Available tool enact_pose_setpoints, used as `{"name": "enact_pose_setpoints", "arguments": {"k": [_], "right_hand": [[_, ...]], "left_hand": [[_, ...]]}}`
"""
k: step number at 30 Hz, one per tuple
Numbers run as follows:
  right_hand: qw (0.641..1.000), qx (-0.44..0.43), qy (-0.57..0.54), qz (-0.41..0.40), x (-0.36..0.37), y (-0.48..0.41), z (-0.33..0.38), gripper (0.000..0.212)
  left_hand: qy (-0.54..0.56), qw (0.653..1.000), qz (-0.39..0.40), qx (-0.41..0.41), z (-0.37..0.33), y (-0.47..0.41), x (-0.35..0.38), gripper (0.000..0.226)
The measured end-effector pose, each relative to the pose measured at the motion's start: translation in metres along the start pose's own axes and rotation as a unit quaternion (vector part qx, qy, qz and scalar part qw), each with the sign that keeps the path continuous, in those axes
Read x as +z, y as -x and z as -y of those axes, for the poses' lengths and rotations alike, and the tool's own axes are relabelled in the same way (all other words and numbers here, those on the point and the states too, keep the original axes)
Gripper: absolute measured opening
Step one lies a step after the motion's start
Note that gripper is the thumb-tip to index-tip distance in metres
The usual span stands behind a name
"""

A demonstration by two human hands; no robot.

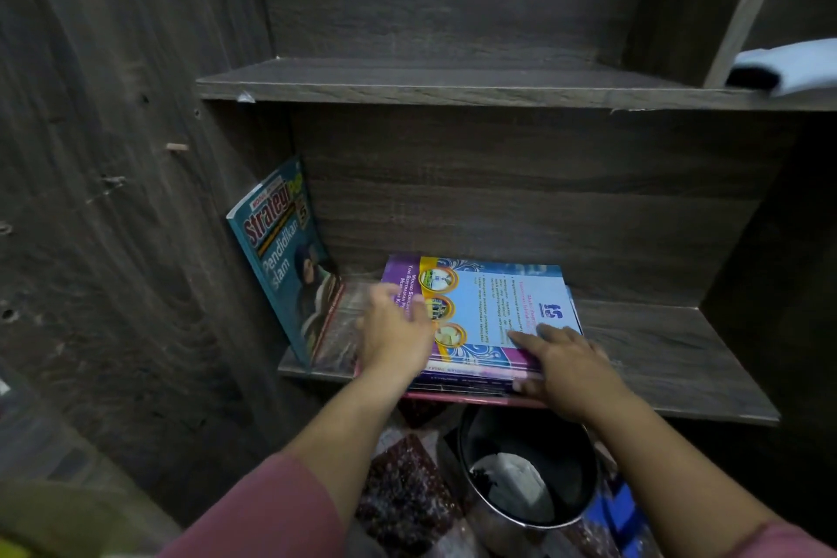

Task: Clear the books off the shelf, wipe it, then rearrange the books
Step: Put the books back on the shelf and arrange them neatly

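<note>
A flat stack of books [493,308] lies on the lower shelf [656,358], its top cover blue and purple. My left hand [394,331] lies over the stack's left side, fingers spread and a little blurred. My right hand [566,365] is at the stack's front right corner, fingers flat on the top cover and thumb against the front edge. A teal book [283,267] leans upright against the left wall, with a thinner red-edged book [333,322] tilted beside it.
The upper shelf [453,82] is bare dark wood; a white and black cloth [783,66] lies at its right end. Below the lower shelf stands a black bucket [525,471] with a pale rag inside, on a patterned floor covering.
</note>
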State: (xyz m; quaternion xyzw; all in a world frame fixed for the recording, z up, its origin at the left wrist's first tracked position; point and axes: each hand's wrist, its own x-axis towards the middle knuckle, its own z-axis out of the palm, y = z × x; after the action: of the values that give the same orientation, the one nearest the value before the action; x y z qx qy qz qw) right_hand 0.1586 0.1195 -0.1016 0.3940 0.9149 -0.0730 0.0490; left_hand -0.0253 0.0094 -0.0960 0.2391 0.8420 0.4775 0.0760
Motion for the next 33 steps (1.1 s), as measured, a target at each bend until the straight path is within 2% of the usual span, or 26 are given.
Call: {"name": "enact_pose_setpoints", "arguments": {"k": [2, 3, 5, 7, 11, 17, 19, 21, 23, 27, 29, 31, 33], "right_hand": [[1.000, 0.019, -0.004, 0.008, 0.000, 0.001, -0.002, 0.079], [1.000, 0.024, -0.008, 0.013, 0.000, 0.001, -0.002, 0.080], [0.999, 0.026, -0.015, 0.017, 0.000, 0.000, -0.003, 0.082], [0.999, 0.033, -0.031, 0.020, -0.002, 0.000, -0.006, 0.085], [0.994, 0.074, -0.067, 0.037, -0.004, -0.001, -0.013, 0.091], [0.990, 0.096, -0.103, 0.023, -0.010, 0.001, -0.014, 0.086], [0.986, 0.094, -0.134, -0.019, -0.013, 0.000, -0.019, 0.080], [0.969, 0.074, -0.203, -0.120, -0.018, 0.000, -0.025, 0.057], [0.941, 0.043, -0.240, -0.233, -0.023, 0.002, -0.028, 0.036], [0.868, -0.064, -0.269, -0.413, -0.025, 0.007, -0.016, 0.040], [0.842, -0.066, -0.328, -0.424, -0.026, 0.010, -0.004, 0.057], [0.833, -0.030, -0.389, -0.393, -0.025, 0.012, 0.007, 0.072], [0.830, 0.021, -0.441, -0.339, -0.019, 0.010, 0.014, 0.070]], "left_hand": [[-0.113, 0.979, 0.132, 0.102, 0.006, 0.011, 0.012, 0.020], [-0.186, 0.958, 0.153, 0.158, 0.007, 0.014, 0.017, 0.024], [-0.278, 0.920, 0.138, 0.242, 0.003, 0.019, 0.022, 0.034], [-0.276, 0.906, 0.160, 0.277, -0.001, 0.018, 0.024, 0.041], [-0.251, 0.880, 0.269, 0.302, 0.001, 0.008, 0.031, 0.062], [-0.293, 0.852, 0.275, 0.337, -0.007, 0.005, 0.030, 0.060], [-0.297, 0.842, 0.271, 0.359, -0.008, 0.010, 0.030, 0.052], [-0.308, 0.836, 0.236, 0.388, -0.008, 0.016, 0.032, 0.046], [-0.310, 0.843, 0.184, 0.399, -0.009, 0.019, 0.033, 0.045], [-0.286, 0.880, 0.106, 0.366, -0.012, 0.009, 0.031, 0.050], [-0.244, 0.902, 0.078, 0.349, -0.014, 0.008, 0.027, 0.049], [-0.185, 0.926, 0.041, 0.326, -0.014, 0.009, 0.023, 0.043], [-0.140, 0.945, -0.001, 0.296, -0.014, 0.008, 0.017, 0.034]]}}
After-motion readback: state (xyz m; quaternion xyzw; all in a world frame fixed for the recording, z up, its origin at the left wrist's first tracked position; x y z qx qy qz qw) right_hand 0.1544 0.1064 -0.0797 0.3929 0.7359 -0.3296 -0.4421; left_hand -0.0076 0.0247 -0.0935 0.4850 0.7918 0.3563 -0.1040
